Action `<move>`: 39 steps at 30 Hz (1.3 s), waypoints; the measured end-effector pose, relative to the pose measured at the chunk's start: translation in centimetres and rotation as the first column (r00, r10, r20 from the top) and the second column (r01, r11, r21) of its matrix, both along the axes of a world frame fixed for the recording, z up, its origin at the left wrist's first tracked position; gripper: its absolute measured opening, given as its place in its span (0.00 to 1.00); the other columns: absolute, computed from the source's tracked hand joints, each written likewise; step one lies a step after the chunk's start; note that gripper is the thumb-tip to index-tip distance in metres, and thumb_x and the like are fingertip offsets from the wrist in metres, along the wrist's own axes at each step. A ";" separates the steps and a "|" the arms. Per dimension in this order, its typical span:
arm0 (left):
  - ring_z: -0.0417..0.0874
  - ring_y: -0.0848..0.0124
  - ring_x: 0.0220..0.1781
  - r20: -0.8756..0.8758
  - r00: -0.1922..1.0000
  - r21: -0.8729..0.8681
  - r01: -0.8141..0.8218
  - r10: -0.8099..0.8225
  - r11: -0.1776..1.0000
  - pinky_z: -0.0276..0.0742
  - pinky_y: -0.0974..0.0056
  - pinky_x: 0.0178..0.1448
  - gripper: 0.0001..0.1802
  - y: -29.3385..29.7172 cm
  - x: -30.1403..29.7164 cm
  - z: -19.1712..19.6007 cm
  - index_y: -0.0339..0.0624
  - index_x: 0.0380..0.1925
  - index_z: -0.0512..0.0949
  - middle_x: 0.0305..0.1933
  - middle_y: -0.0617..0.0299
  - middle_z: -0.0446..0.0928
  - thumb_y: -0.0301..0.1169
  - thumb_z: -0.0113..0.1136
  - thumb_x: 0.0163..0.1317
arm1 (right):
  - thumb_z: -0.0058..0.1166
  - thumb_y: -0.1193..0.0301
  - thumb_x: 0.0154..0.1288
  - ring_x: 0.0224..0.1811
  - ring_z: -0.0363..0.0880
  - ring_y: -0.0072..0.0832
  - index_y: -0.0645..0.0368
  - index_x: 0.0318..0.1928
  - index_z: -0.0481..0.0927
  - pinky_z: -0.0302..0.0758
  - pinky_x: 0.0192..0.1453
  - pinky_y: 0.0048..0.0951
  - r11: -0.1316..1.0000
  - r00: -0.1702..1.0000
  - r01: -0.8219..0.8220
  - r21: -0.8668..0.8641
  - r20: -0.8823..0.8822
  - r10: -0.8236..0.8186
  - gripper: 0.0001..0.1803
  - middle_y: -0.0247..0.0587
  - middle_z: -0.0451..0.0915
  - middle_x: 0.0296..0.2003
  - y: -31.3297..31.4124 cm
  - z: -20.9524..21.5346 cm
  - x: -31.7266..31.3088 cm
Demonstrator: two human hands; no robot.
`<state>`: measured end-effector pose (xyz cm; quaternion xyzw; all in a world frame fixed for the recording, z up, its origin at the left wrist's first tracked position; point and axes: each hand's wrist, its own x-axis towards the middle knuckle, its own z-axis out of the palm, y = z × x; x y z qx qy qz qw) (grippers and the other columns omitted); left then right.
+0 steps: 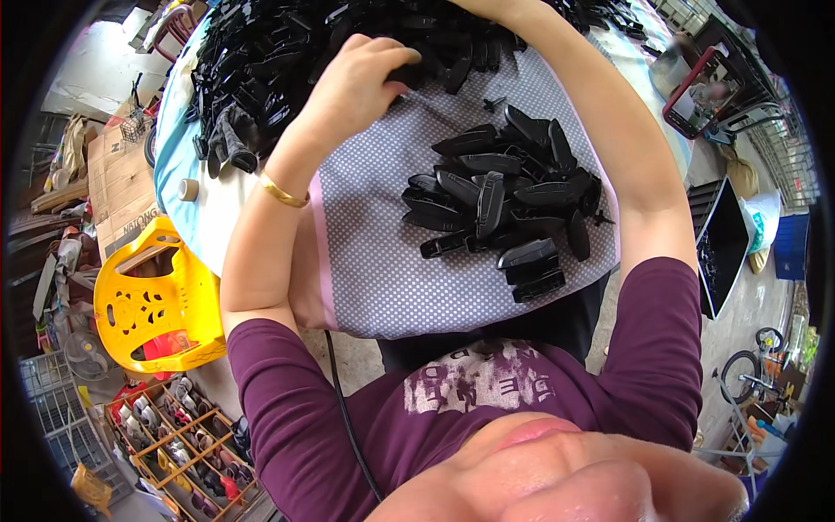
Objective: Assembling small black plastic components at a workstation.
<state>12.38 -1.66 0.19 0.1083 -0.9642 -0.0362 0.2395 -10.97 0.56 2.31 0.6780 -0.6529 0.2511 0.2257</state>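
Observation:
A large heap of glossy black plastic pieces (270,52) covers the far part of the table. My left hand (370,74) is at the near edge of this heap, fingers bent and thumb apart from them, with nothing visible between. My right hand (491,7) reaches over the heap's far right side; the top edge of the picture cuts it off, hiding the fingers. Closer to me, a smaller pile of long, curved black plastic pieces (490,204) lies on a grey dotted cloth (374,261) with a pink border. A pair of dark gloves (233,139) rests by the heap's left edge.
A tape roll (188,190) sits on the table's left side. Beside the table stands a yellow plastic chair (156,300). A phone (703,91) is propped up at the far right. Lower left, a wooden rack (187,444) holds shoes. A black cable (339,374) hangs before me.

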 end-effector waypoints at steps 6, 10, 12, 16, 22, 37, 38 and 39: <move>0.74 0.63 0.50 0.070 0.988 -0.178 -0.121 0.136 0.976 0.74 0.61 0.52 0.16 1.3 -0.9 -0.8 0.44 0.40 0.80 0.41 0.60 0.76 0.27 0.67 0.47 | 0.61 0.75 0.49 0.26 0.80 0.36 0.61 0.41 0.77 0.77 0.34 0.29 0.959 0.911 -0.146 -0.243 0.345 0.226 0.16 0.44 0.80 0.28 4.1 0.8 0.0; 0.77 0.61 0.45 -0.050 0.992 -0.075 -0.119 0.115 0.990 0.76 0.59 0.47 0.16 1.8 -1.0 -0.4 0.42 0.39 0.79 0.40 0.57 0.75 0.27 0.67 0.47 | 0.60 0.73 0.60 0.25 0.76 0.18 0.62 0.48 0.78 0.74 0.28 0.18 0.874 0.118 -0.484 -0.049 0.986 0.120 0.15 0.34 0.79 0.27 6.9 0.6 1.7; 0.79 0.59 0.43 -0.100 0.991 0.031 -0.088 0.090 0.996 0.76 0.59 0.45 0.16 2.2 -1.2 -0.1 0.40 0.39 0.79 0.40 0.55 0.76 0.27 0.67 0.47 | 0.61 0.72 0.60 0.25 0.76 0.17 0.60 0.46 0.80 0.73 0.29 0.16 0.837 -0.135 -0.534 -0.117 0.989 0.052 0.13 0.33 0.81 0.29 7.6 -0.3 3.4; 0.78 0.76 0.32 -0.276 0.950 0.588 0.045 0.148 0.807 0.75 0.72 0.38 0.21 1.4 -1.7 0.0 0.36 0.47 0.77 0.36 0.62 0.79 0.24 0.68 0.50 | 0.60 0.71 0.61 0.25 0.73 0.15 0.61 0.43 0.81 0.71 0.28 0.17 0.815 -0.114 -0.555 -0.168 0.985 0.126 0.11 0.30 0.81 0.29 7.5 -1.9 4.7; 0.77 0.78 0.34 -0.508 0.806 0.860 0.495 0.305 0.126 0.73 0.74 0.40 0.18 0.8 -1.2 0.1 0.36 0.49 0.77 0.39 0.64 0.79 0.22 0.64 0.57 | 0.56 0.67 0.66 0.22 0.76 0.18 0.62 0.43 0.81 0.74 0.25 0.21 0.837 -0.041 -0.547 -0.022 0.999 0.000 0.12 0.33 0.80 0.27 8.1 -1.5 4.8; 0.80 0.72 0.47 -0.507 0.824 0.845 0.418 0.253 0.333 0.77 0.68 0.54 0.18 2.2 -1.7 0.3 0.36 0.53 0.76 0.49 0.57 0.80 0.21 0.58 0.61 | 0.55 0.68 0.65 0.22 0.75 0.16 0.66 0.42 0.80 0.73 0.26 0.19 0.919 0.198 -0.386 -0.083 0.965 0.170 0.12 0.34 0.80 0.25 9.1 -1.3 6.9; 0.80 0.72 0.47 -0.508 0.823 0.845 0.417 0.254 0.335 0.77 0.68 0.54 0.18 1.8 -1.6 0.1 0.36 0.53 0.76 0.49 0.57 0.80 0.21 0.58 0.61 | 0.56 0.68 0.65 0.24 0.76 0.16 0.66 0.41 0.81 0.73 0.27 0.19 0.938 0.323 -0.339 -0.077 0.927 0.193 0.12 0.34 0.81 0.26 9.2 -1.2 7.2; 0.80 0.71 0.48 -0.544 0.799 0.836 0.492 0.256 0.243 0.76 0.67 0.56 0.18 1.1 -1.5 -0.3 0.37 0.53 0.75 0.49 0.56 0.80 0.22 0.57 0.62 | 0.56 0.68 0.65 0.24 0.76 0.16 0.66 0.41 0.81 0.73 0.27 0.19 0.937 0.323 -0.340 -0.078 0.926 0.194 0.12 0.34 0.81 0.26 9.1 -1.1 7.1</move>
